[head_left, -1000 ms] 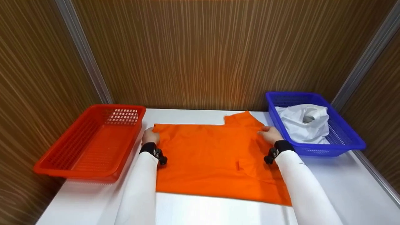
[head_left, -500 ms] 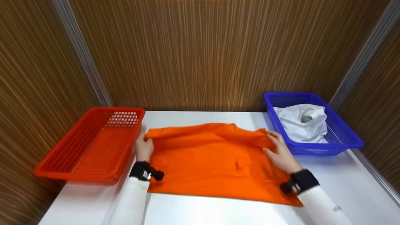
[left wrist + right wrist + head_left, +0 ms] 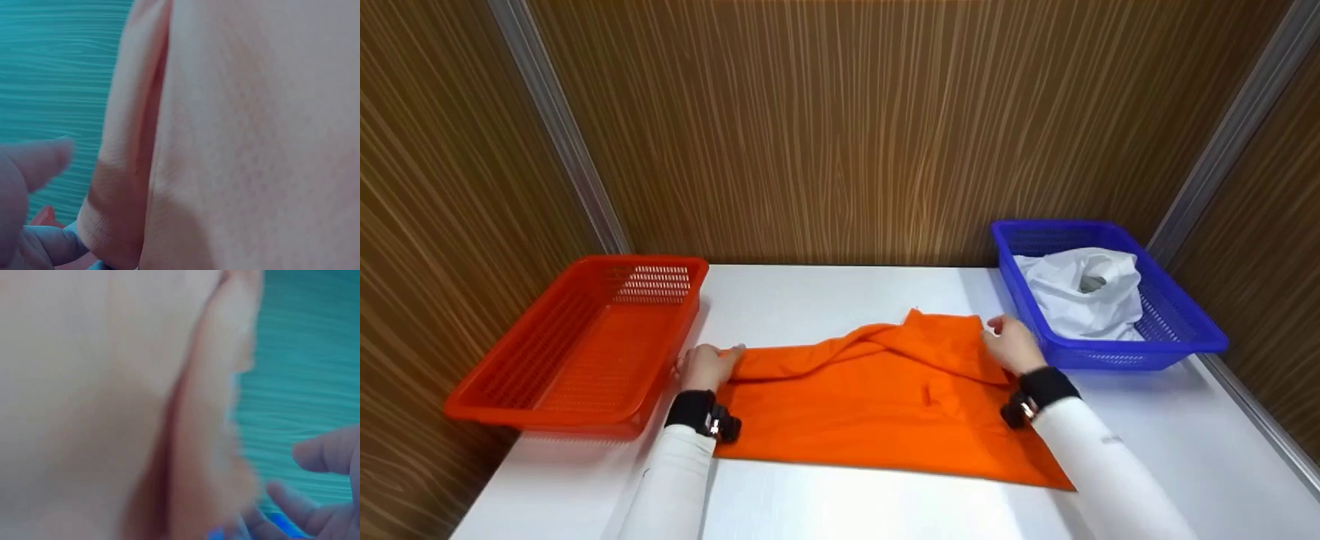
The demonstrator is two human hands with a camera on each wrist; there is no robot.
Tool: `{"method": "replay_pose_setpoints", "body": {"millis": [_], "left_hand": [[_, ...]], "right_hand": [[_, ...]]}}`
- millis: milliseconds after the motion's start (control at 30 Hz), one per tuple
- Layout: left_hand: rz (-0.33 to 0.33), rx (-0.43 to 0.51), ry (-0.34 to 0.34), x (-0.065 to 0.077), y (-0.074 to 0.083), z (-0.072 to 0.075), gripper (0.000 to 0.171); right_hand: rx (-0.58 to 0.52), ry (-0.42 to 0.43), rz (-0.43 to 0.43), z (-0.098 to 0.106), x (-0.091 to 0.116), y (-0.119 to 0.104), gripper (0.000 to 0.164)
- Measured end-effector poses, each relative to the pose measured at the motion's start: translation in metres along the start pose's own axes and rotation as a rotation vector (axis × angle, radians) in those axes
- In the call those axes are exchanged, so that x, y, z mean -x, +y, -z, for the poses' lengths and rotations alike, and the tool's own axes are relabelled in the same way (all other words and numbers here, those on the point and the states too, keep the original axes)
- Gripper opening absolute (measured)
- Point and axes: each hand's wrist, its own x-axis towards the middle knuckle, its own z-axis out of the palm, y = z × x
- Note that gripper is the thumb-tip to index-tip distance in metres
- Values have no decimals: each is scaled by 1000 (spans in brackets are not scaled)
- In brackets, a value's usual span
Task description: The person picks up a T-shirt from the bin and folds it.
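Note:
An orange shirt (image 3: 840,431) lies folded on the white table, its far edge turned back in a loose, uneven roll. My left hand (image 3: 709,367) is at the roll's left end. In the left wrist view a finger (image 3: 59,244) touches the fold's edge from below, while the thumb (image 3: 42,160) stands off the cloth. At the other end is my right hand (image 3: 1012,346), beside a raised orange flap (image 3: 945,334). Its thumb (image 3: 323,453) and fingers are spread in the right wrist view; the cloth there is blurred, with fingertips close to its edge.
On the left stands a red plastic basket (image 3: 641,424), close to my left hand. A blue basket (image 3: 1117,358) at the back right holds white cloth (image 3: 1084,300). Wood-patterned panels (image 3: 840,135) enclose the table's back and sides.
The shirt's far edge has come toward me and folded over into a roll. Both hands came nearer with it; the right hand then shifted back away from me, and the left thumb has parted from the cloth.

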Motion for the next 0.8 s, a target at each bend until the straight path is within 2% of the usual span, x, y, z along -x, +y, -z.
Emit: {"method": "replay_pose_setpoints", "body": {"millis": [33,133,200,233,300,367,433,533,633,700,800], "left_hand": [[-18,-6,-6,-13,-9,-6,49],[-67,54,47,-17,-5,-8,24],[-96,108,73,-19,1,-8,14],[-110,133,78,-21,5,-7,14],[-134,167,75,-27,14,-3,28],[-149,184,55,-33,24,3,47],[-160,187,44,-39,35,11,57],[-197,166,106,-45,50,25,47],[-269,94,243,-42,59,37,28],[-313,24,313,-35,59,43,20],[-370,-94,355,-19,51,46,12]], "right_hand": [[25,-15,-27,-5,-9,1,45],[115,-71,-106,-15,-29,3,53],[162,-97,-144,-19,-39,4,53],[178,-102,-153,-19,-42,5,50],[177,-95,-150,-18,-48,6,38],[128,-40,-118,-15,-54,5,23],[38,44,-67,-8,-60,1,12],[-147,199,19,6,-69,-15,7],[-308,315,66,28,-69,-33,19],[-420,338,92,43,-60,-41,29],[-445,262,159,61,-33,-39,40]]}}
